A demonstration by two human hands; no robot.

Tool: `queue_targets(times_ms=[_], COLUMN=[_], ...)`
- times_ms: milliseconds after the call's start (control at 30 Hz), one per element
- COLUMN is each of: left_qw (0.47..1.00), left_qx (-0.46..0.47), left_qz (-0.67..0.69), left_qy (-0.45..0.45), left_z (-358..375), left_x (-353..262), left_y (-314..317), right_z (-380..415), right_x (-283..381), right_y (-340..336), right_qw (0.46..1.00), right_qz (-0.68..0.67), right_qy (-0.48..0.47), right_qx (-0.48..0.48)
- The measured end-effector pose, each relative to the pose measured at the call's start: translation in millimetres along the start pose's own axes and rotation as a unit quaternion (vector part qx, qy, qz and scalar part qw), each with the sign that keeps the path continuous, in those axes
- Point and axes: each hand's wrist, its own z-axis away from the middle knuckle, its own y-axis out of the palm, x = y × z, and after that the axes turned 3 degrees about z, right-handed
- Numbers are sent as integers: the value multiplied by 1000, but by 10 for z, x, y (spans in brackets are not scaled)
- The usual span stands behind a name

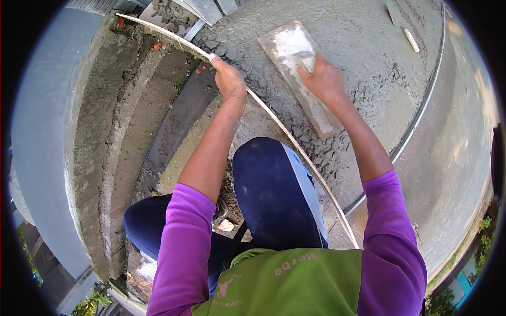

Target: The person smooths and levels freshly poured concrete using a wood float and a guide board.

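Note:
My right hand [324, 81] is closed round the handle of a long rectangular float [303, 73], which lies flat on wet grey cement [363, 58]. Pale cement is smeared over the float's upper part. To the left, my left hand [229, 79] is closed on a long, thin, pale strip [274, 117], with the thumb along it near its upper part. The strip runs from the upper left down past my knee to the lower right. Rough, lumpy cement shows between the strip and the float.
A trowel [394, 13] and its pale handle [411, 40] lie on the cement at the upper right. A thin edging line [421, 108] curves along the right. Left are a dirt ledge [132, 105] and a grey wall [47, 105]. Blocks [203, 9] stand at the top.

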Motion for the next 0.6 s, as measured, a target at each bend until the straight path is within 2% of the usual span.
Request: queue_targets(times_ms=[67, 167, 300, 367, 400, 500, 600], left_qw=[1000, 1000, 999, 1000, 999, 998, 998], left_qx=[-10, -18, -34, 3, 20, -16, -30], left_qz=[-28, -21, 2, 18, 25, 57, 55], left_qy=[1, -2, 4, -15, -26, -23, -21], left_z=[106, 206, 171, 173, 159, 98, 69], left_x=[-60, -131, -74, -85, -75, -27, -15], left_y=[-11, 4, 39, 5, -27, 13, 51], right_z=[359, 461, -170, -374, -300, 165, 79], right_x=[-361, -497, 6, 109, 112, -28, 78], right_y=[13, 256, 111, 18, -46, -61, 39], right_qw=[1000, 998, 1000, 999, 1000, 997, 998], right_qz=[-6, 4, 0, 9, 12, 35, 25], right_qy=[-1, -11, -3, -25, -21, -3, 18], right_qx=[-23, -58, -28, -20, 8, 68, 57])
